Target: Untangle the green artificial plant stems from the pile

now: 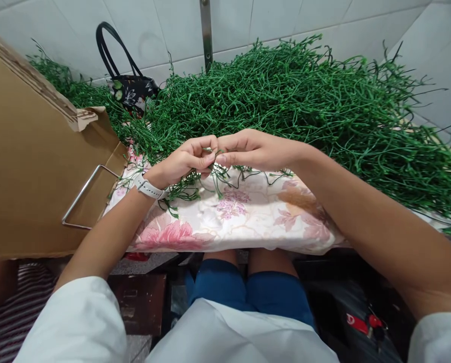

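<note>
Above the flowered cloth (255, 227), my left hand (189, 160) and my right hand (253, 149) meet fingertip to fingertip. Thumb and fingers of the left one are pinched on a thin green stem (218, 153), which looks like plastic foliage with small branching tips. My right thumb and fingers close on the same stem from the other side; part of it is hidden by the fingers. Loose green stems (182, 189) lie under and beside the left hand. Just beyond both hands rises a large tangled pile of such stems (304, 96).
On the left stands a cardboard sheet (36, 166) with a bent metal wire (82, 194) against it. A black floral handbag (134, 91) rests among stems by the tiled wall (180, 25). Below the table are a dark wooden stool (138, 302), keys (376, 325) and a person's striped clothing (24, 302).
</note>
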A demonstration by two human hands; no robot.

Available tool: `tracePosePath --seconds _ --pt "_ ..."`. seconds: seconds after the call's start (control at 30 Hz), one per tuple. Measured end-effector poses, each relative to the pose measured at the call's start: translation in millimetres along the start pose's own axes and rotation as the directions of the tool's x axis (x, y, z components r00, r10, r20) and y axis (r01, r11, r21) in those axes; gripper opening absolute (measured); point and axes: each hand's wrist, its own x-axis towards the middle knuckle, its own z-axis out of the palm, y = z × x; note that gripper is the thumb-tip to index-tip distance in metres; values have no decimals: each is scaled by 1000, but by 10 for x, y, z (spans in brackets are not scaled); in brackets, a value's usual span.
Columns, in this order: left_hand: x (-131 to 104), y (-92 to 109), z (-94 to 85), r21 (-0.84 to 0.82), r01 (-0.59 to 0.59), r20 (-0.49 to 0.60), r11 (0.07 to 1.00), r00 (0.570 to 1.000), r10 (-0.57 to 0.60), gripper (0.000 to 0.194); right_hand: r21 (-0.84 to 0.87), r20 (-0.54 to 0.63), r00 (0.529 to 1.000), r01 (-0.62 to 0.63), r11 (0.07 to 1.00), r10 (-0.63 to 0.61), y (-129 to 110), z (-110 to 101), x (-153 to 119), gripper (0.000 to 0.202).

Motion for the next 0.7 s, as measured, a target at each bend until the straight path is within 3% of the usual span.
tracePosePath --seconds 0.1,0.23,0.3,0.4,0.47,0.53,0.6,0.63,0.67,0.7 --pt "-19 -27 -59 53 -2 135 999 991 -5 43 66 106 994 24 998 -31 -67 -20 -24 44" --pt "-34 -25 -64 14 -134 222 991 967 128 41 132 150 986 46 990 -66 -92 -41 -52 39" --pt "-38 5 -20 -36 -148 156 988 976 152 37 131 71 996 46 990 -56 -77 -60 -56 40" --pt "-26 39 35 -95 -133 6 987 991 134 34 87 -229 973 7 996 13 3 -127 -52 45" --pt "-5 36 31 -116 -132 -54 984 990 127 35 24 -502 864 -37 999 44 94 -203 -53 40" --pt "18 17 4 -134 -126 -85 983 990 115 36 -89 -741 671 -127 988 20 196 -289 -62 24" --pt "33 -2 -22 -148 -126 -113 981 987 110 36 -192 -866 498 -248 950 -45 278 -356 -74 17" --pt "37 -8 -29 -150 -135 -123 979 986 117 35 -220 -886 458 -288 932 -67 302 -373 -80 20" --pt "37 -11 -31 -148 -149 -131 978 983 130 34 -237 -883 463 -306 922 -73 311 -376 -83 19" --pt "36 -10 -29 -144 -164 -137 976 980 145 33 -251 -859 508 -300 920 -69 304 -363 -84 16"
